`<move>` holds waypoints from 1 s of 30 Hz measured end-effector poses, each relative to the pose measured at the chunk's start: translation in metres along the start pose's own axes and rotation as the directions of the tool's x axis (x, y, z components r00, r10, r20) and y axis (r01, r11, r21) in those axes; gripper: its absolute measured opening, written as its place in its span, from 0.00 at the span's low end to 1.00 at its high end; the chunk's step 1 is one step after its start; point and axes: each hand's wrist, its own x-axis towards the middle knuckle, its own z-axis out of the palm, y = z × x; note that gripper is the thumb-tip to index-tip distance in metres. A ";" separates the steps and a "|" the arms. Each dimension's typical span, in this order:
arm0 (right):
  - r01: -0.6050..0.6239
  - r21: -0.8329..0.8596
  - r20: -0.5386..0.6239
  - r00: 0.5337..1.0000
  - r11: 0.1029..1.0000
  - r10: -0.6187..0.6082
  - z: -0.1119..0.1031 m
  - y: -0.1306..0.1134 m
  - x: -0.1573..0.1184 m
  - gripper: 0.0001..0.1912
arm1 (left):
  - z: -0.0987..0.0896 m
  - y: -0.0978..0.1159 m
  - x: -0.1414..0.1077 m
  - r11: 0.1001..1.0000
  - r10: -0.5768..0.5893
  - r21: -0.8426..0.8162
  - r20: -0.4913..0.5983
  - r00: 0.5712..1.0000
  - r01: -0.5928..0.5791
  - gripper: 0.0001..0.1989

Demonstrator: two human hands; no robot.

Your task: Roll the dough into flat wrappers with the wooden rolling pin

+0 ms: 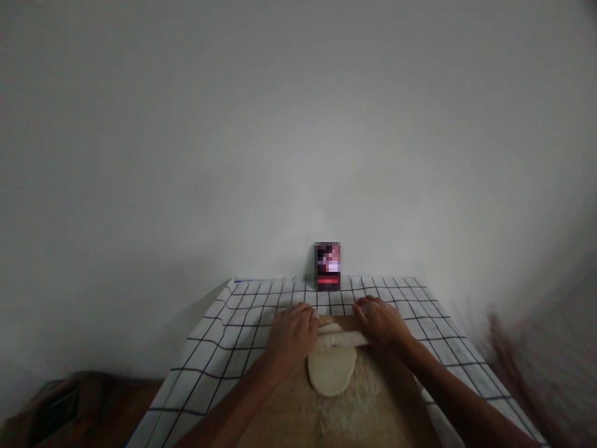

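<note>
In the head view, I see the dough (332,373) on the wooden board (280,420), with the rolling pin (342,339) lying across its far part. My left hand (295,330) covers the pin's left end and my right hand (380,320) its right end, well apart from each other. Both palms face down; I cannot tell from here whether the fingers close around the wood or only press on it.

I judge the flattening well along: the dough is one broad, flat piece, not a lump. The rolling looks unfinished to me, since the pin is on it; how thin it should end up, I cannot tell.

The dough is pale and smooth on top, roughly round with a slightly uneven edge. A strip of it shows beyond the pin, and loose flour (345,414) dusts the board on the near side.
</note>
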 end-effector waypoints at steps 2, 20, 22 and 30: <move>-0.030 -0.012 -0.009 1.000 0.999 0.030 0.001 0.002 0.011 0.25 | 0.001 -0.002 0.004 0.999 -0.046 -0.009 -0.005 0.999 0.046 0.17; 0.072 -0.114 -0.145 0.985 0.991 -0.088 0.018 -0.022 -0.139 0.23 | -0.020 0.027 -0.072 0.992 0.120 -0.040 -0.066 0.991 -0.123 0.26; 0.094 -0.144 -0.186 0.975 0.985 -0.120 0.021 -0.026 -0.152 0.24 | -0.021 0.027 -0.085 0.988 0.143 -0.048 -0.070 0.987 -0.146 0.28; 0.049 -0.069 -0.048 0.997 0.996 -0.052 0.001 -0.017 -0.086 0.23 | 0.003 0.018 -0.068 0.991 0.137 0.025 -0.136 0.981 -0.135 0.27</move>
